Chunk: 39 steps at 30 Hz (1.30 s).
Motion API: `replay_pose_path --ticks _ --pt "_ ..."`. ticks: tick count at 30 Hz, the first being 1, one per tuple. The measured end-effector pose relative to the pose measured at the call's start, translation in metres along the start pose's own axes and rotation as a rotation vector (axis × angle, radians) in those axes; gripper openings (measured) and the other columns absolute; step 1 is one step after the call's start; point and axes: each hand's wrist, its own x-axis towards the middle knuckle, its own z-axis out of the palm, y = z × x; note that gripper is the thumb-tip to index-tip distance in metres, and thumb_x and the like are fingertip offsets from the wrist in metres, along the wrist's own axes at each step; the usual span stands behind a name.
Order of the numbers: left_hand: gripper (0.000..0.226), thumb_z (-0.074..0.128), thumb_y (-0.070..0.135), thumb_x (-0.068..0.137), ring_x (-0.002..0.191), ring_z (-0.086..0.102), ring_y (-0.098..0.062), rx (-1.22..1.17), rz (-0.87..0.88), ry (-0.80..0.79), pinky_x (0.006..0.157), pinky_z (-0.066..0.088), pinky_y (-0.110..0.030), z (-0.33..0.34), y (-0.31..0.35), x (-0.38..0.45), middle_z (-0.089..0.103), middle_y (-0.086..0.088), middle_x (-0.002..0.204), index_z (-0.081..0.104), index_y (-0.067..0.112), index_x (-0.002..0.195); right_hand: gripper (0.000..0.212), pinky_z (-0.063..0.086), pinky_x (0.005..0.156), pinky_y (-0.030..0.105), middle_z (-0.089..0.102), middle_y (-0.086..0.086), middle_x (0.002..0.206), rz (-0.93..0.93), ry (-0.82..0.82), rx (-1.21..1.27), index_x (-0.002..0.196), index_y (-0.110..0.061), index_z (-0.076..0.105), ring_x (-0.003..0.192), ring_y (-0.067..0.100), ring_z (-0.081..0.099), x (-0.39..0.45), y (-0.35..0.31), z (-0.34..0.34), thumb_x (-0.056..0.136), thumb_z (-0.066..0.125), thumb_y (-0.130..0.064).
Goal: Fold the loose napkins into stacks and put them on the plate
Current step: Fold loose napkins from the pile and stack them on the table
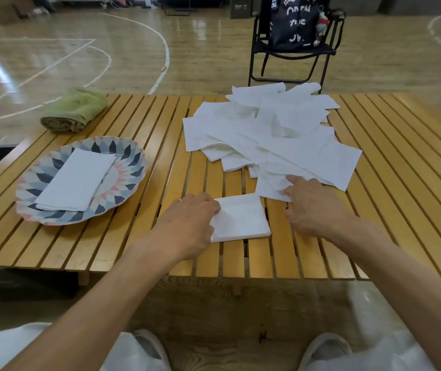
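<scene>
Your left hand pins the folded white paper napkin flat on the slatted wooden counter, fingers relaxed, while your right hand, fingers loosely spread, drags another off the loose white napkin pile.

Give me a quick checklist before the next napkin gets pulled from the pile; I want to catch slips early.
1. Folded napkin lies flat on the table, left hand resting on its left edge: ok.
2. Right hand reaches the nearest sheet of the loose napkin pile, index finger on it: ok.
3. Only one sheet caught under that finger: cannot tell.
4. Plate within reach, with a folded stack already on it and room on top: ok.
5. Rolled green towel lies apart from plate and pile: ok.
6. All napkins folded: not ok, many lie loose.
</scene>
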Motion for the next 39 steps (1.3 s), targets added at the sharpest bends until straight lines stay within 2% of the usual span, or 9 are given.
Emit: replay_pose_path --ticks 6,11,15,20,23,27,33,37,39 --pt "0.045 0.052 0.026 0.099 0.129 0.041 -0.015 -0.014 -0.006 0.002 0.110 0.035 -0.035 -0.002 0.001 0.000 0.041 0.008 0.146 0.043 0.026 0.143 0.040 0.044 0.098 0.035 0.045 0.008 0.142 0.025 0.153 0.229 0.134 -0.005 0.048 0.119 0.026 0.049 0.003 0.003 -0.002 0.095 0.054 -0.013" --pt "0.047 0.054 0.028 0.099 0.132 0.041 -0.014 -0.044 -0.006 0.066 0.112 0.033 -0.035 -0.004 0.005 0.002 0.042 0.009 0.147 0.042 0.028 0.144 0.028 0.054 0.090 0.035 0.062 0.003 0.116 0.084 0.593 0.605 0.122 -0.009 0.063 0.102 0.015 0.059 0.002 0.012 -0.022 0.094 0.060 -0.009" --pt "0.054 0.058 0.029 0.097 0.133 0.041 -0.014 -0.129 0.005 0.131 0.112 0.034 -0.035 -0.008 0.010 0.002 0.042 0.008 0.148 0.037 0.029 0.147 0.018 0.050 0.075 0.016 0.061 -0.007 0.092 -0.010 0.764 0.748 0.109 -0.014 0.062 0.080 0.003 0.056 -0.003 0.016 -0.034 0.092 0.063 -0.006" --pt "0.078 0.068 0.041 0.089 0.131 0.044 -0.014 -0.354 -0.021 0.304 0.110 0.039 -0.037 -0.013 0.013 0.003 0.041 0.007 0.147 0.023 0.030 0.151 0.039 0.049 0.081 0.024 0.061 -0.013 0.096 -0.161 0.712 0.878 0.123 -0.026 0.057 0.093 0.007 0.059 -0.013 0.007 -0.048 0.088 0.069 -0.012" --pt "0.088 0.074 0.043 0.084 0.134 0.039 -0.014 -0.478 -0.043 0.485 0.111 0.037 -0.040 -0.019 0.015 0.005 0.037 0.007 0.147 0.019 0.030 0.152 0.028 0.051 0.086 0.032 0.065 -0.022 0.096 -0.262 0.629 0.932 0.099 -0.036 0.063 0.097 0.005 0.060 -0.023 -0.003 -0.060 0.088 0.069 -0.011" --pt "0.095 0.077 0.039 0.082 0.146 0.021 -0.015 -0.391 0.036 0.620 0.119 0.026 -0.043 -0.027 0.014 0.009 0.025 0.001 0.156 0.018 0.025 0.154 0.027 0.050 0.081 0.020 0.069 -0.016 0.089 -0.396 0.455 0.974 0.083 -0.033 0.067 0.092 0.004 0.062 -0.034 -0.019 -0.065 0.090 0.066 -0.007" --pt "0.033 0.071 0.028 0.089 0.130 0.041 0.002 -0.579 0.233 0.533 0.113 0.033 -0.028 -0.036 0.016 0.009 0.056 0.015 0.131 0.063 0.024 0.121 0.017 0.048 0.064 0.016 0.065 0.003 0.081 -0.406 0.272 1.126 0.080 -0.011 0.067 0.074 0.004 0.059 -0.038 -0.025 -0.069 0.089 0.059 0.001" --pt "0.016 0.065 0.022 0.094 0.092 0.067 -0.019 -0.971 0.142 0.392 0.082 0.057 -0.044 -0.044 0.018 0.002 0.071 -0.005 0.096 0.070 0.007 0.098 0.013 0.057 0.082 0.033 0.073 -0.004 0.092 -0.103 0.490 1.209 0.105 -0.018 0.069 0.085 0.008 0.070 -0.029 -0.013 -0.070 0.096 0.059 -0.019" --pt "0.010 0.065 0.020 0.094 0.091 0.070 -0.014 -1.111 0.110 0.406 0.079 0.060 -0.032 -0.048 0.016 0.000 0.074 0.001 0.098 0.071 0.016 0.100 0.025 0.055 0.093 0.045 0.076 0.000 0.095 0.053 0.416 1.352 0.115 -0.019 0.065 0.087 0.014 0.073 -0.026 -0.003 -0.070 0.099 0.054 -0.036"
